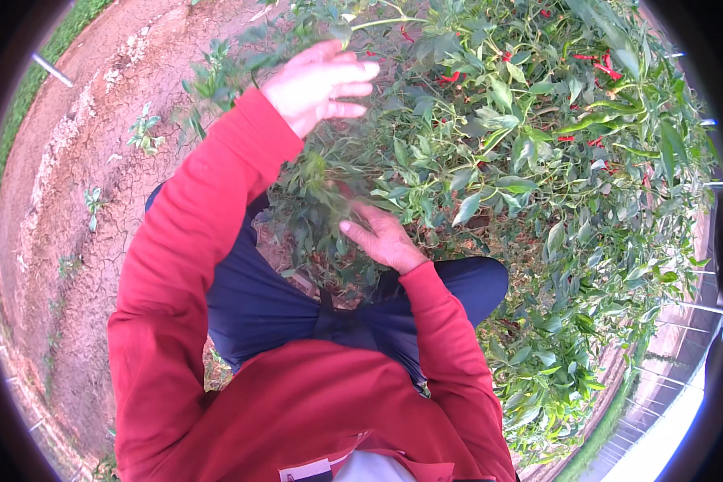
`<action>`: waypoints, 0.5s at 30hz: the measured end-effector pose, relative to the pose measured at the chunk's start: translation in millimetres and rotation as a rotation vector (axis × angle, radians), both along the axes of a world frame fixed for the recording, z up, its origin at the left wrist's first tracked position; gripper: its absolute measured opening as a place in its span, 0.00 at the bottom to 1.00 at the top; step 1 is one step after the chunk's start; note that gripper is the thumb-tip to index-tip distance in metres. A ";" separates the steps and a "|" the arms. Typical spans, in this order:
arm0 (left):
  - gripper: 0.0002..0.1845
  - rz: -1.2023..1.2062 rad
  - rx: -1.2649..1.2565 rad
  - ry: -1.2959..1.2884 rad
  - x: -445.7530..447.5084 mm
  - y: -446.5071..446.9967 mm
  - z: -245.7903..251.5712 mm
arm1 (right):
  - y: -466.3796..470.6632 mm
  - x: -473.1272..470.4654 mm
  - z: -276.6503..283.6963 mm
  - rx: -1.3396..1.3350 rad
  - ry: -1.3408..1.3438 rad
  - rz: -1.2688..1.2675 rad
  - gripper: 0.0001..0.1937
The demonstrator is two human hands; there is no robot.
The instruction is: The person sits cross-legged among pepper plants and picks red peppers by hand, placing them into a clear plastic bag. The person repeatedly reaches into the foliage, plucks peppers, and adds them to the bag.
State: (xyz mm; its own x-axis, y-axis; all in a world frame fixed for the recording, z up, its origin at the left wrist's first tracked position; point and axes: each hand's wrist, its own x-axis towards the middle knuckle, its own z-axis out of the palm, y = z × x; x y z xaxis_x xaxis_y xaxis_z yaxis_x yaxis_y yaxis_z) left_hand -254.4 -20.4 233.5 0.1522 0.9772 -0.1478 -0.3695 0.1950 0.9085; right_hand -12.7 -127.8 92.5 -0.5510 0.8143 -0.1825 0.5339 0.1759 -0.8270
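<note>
Leafy chili pepper plants (pixel 458 126) spread in front of me and to my right, with ripe red chili peppers (pixel 607 69) and long green ones (pixel 587 122) hanging at the upper right. My left hand (pixel 322 84) is raised over the foliage at the upper middle, its fingers spread and nothing seen in it. Lower down, my right hand (pixel 387 238) reaches into the leaves above my right knee. Its thumb shows, but its fingertips are blurred and partly hidden, with a blurred reddish shape just beyond them; whether it grips anything is unclear.
Cracked bare soil (pixel 66 181) with a few small seedlings (pixel 144 129) lies to the left, edged by a green strip. Branches reach close around my bent knees in dark trousers. Thin pale poles stand along the far left and right edges.
</note>
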 end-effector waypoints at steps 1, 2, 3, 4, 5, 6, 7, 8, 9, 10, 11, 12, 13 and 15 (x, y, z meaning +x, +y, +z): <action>0.38 0.010 0.000 -0.022 -8.1 9.8 7.5 | -4.0 -1.5 1.2 0.008 -0.012 0.037 0.30; 0.35 0.013 0.005 0.001 -15.1 18.3 13.1 | -8.2 1.2 3.9 -0.006 0.104 0.104 0.29; 0.31 0.034 0.006 0.031 -20.0 24.2 15.6 | -15.9 -1.1 3.6 0.017 0.053 0.097 0.27; 0.31 0.065 0.024 0.062 -22.1 27.7 15.0 | -22.9 0.4 4.6 0.004 0.019 0.117 0.27; 0.32 0.037 0.035 0.101 -22.5 28.5 11.5 | -31.3 1.8 4.8 0.002 0.003 0.140 0.27; 0.33 0.026 0.031 0.153 -21.8 29.0 6.6 | -38.6 2.5 3.7 0.046 -0.035 0.186 0.27; 0.33 0.014 0.027 0.204 -22.5 29.3 0.9 | -46.1 2.8 2.1 0.069 -0.043 0.212 0.25; 0.35 -0.057 0.007 0.198 -24.0 28.5 -5.3 | -53.3 3.9 0.6 0.100 -0.047 0.230 0.24; 0.34 -0.102 -0.034 0.213 -25.9 28.9 -12.6 | -59.4 4.3 -1.3 0.130 -0.067 0.245 0.23; 0.34 -0.147 -0.066 0.218 -26.6 29.0 -20.9 | -64.7 4.2 -3.2 0.145 -0.071 0.255 0.22; 0.33 -0.201 -0.079 0.206 -27.6 29.3 -30.7 | -69.1 3.2 -5.2 0.158 -0.088 0.260 0.22; 0.29 -0.217 -0.115 0.218 -27.5 31.2 -40.3 | -72.1 2.1 -7.1 0.173 -0.107 0.260 0.21; 0.28 -0.296 -0.132 0.280 -26.8 32.8 -50.9 | -74.2 0.3 -8.8 0.171 -0.099 0.251 0.21; 0.26 -0.445 -0.164 0.410 -23.2 33.4 -72.5 | -75.9 -3.8 -11.6 0.182 -0.075 0.225 0.20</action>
State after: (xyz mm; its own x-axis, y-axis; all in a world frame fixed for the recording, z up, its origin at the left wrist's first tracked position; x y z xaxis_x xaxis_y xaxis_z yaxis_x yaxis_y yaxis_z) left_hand -277.6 13.0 161.0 0.4387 0.7928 -0.4230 0.1512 0.3989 0.9044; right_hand -16.5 -203.6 80.9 -0.7119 0.6962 -0.0921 0.5232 0.4383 -0.7309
